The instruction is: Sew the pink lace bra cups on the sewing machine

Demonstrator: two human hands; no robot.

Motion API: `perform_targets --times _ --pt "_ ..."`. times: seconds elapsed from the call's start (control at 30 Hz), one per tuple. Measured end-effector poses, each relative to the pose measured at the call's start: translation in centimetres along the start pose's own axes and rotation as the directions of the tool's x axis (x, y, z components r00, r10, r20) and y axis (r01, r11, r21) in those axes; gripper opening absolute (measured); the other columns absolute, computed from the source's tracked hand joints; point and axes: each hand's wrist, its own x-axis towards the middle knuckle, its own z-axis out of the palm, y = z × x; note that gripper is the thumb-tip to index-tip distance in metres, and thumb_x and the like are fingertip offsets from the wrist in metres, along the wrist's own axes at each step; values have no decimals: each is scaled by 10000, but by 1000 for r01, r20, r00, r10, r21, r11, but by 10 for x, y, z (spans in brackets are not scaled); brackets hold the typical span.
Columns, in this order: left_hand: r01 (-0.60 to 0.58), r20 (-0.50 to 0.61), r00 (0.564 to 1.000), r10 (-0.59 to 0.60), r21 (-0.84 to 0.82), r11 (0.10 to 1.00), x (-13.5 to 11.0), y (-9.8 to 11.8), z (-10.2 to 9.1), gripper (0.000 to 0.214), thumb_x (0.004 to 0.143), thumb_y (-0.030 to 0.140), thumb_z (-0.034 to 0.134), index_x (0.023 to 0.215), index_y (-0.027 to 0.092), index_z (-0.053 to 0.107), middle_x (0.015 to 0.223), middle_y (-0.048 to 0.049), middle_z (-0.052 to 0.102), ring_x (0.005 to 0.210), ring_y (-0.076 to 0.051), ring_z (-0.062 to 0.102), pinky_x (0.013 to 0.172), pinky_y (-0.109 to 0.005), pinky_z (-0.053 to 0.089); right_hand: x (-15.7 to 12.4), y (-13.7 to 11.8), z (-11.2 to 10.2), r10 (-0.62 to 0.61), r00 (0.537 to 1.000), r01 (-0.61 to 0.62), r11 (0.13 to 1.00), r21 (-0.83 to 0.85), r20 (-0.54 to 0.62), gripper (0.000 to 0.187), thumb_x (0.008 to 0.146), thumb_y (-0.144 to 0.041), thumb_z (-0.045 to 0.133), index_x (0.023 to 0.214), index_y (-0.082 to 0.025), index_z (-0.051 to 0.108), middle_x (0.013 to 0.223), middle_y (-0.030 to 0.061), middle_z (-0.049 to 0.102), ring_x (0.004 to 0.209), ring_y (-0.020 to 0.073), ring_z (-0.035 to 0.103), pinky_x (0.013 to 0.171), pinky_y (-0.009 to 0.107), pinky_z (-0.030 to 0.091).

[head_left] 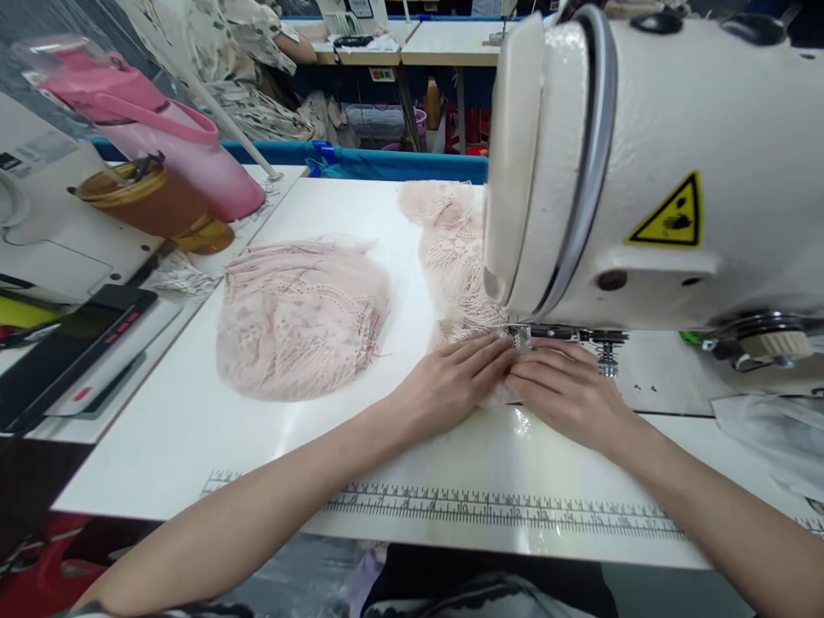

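A piece of pale pink lace fabric [458, 266] runs along the bed of a white sewing machine [644, 172], its near end under my hands. My left hand [454, 378] is closed on the lace, fingers together and pointing toward the presser foot [523, 336]. Close against it from the right, my right hand [566, 390] has its fingers bent and pressed together on the same fabric edge. Both thumbs and the gripped edge are mostly hidden. A second pink lace piece [302, 322] lies on the white table [193, 446] left of my hands.
A printed ruler scale [463, 506] runs along the table's front. To the left stand a pink bottle [173, 137], a brown cup [148, 202] and a black device [77, 343]. Translucent plastic [772, 438] lies at right. Another person's arm [299, 43] shows behind.
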Motion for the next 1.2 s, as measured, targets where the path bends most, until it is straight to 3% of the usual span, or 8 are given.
perform_targets --times 0.13,0.33,0.7,1.0,1.2 --pt "20 86 996 -20 -2 1000 -4 -3 7 405 942 158 381 1321 61 483 1365 -126 512 1276 -223 485 1079 -373 422 0 -2 2 -30 999 30 1000 -2 -22 213 846 -45 525 909 -205 650 918 -29 720 900 116 625 897 309 502" --pt "28 100 995 -22 -60 998 -4 -10 2 426 898 155 409 1305 81 512 1363 -112 514 1286 -221 475 1088 -380 415 1 -6 5 -62 996 63 998 19 -61 182 811 -18 565 914 -142 646 934 13 709 933 146 623 847 314 542" --pt "38 116 993 -28 -84 996 -4 -15 1 454 874 147 442 1322 102 493 1361 -86 519 1296 -208 462 1101 -392 404 5 -6 9 -84 990 85 996 4 -110 193 788 13 567 876 -136 652 902 18 709 899 149 625 799 296 532" --pt "52 117 992 -46 -45 998 -1 -10 0 456 864 169 451 1308 81 505 1351 -105 531 1293 -233 466 1099 -399 407 2 -5 4 -32 999 30 998 -55 -38 215 846 -32 519 872 -191 662 917 -15 710 918 117 591 827 262 492" --pt "78 111 991 -74 -34 996 0 -5 2 442 894 227 449 1305 76 508 1345 -128 533 1295 -254 461 1087 -420 419 -2 -1 1 -14 1000 14 999 -32 -5 249 829 13 505 924 -165 651 980 3 708 1011 139 600 889 299 481"
